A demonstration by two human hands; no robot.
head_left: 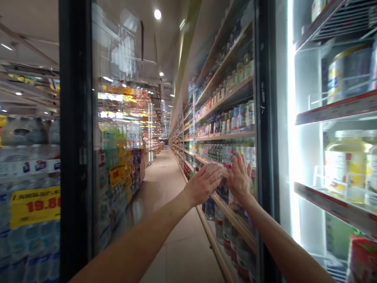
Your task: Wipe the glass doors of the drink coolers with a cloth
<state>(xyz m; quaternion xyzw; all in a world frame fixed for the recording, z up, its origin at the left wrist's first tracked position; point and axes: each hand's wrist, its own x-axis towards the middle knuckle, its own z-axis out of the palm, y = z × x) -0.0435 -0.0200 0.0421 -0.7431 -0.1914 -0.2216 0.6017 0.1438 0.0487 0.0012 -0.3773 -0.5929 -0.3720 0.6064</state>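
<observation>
A dark-framed glass door (75, 141) of a fridge stands open before me. My left hand (204, 182) is at the glass pane (176, 220), its fingers pressed together over a pale, crumpled thing that looks like a tissue (217, 169). Beside it, my right hand (240, 177) has its fingers spread with the palm toward the glass, and nothing is seen in it. Whether the right palm touches the pane I cannot tell. Shelves of bottles and cans (226, 122) show in the pane behind both hands.
To the right, lit fridge shelves (332, 110) hold yellow-labelled bottles (344, 165), a large can (349, 72) and a red carton (362, 259). Left of the door stand stacked water bottles (32, 232) with a yellow price sign (35, 206). A tiled aisle (159, 177) runs away beyond the glass.
</observation>
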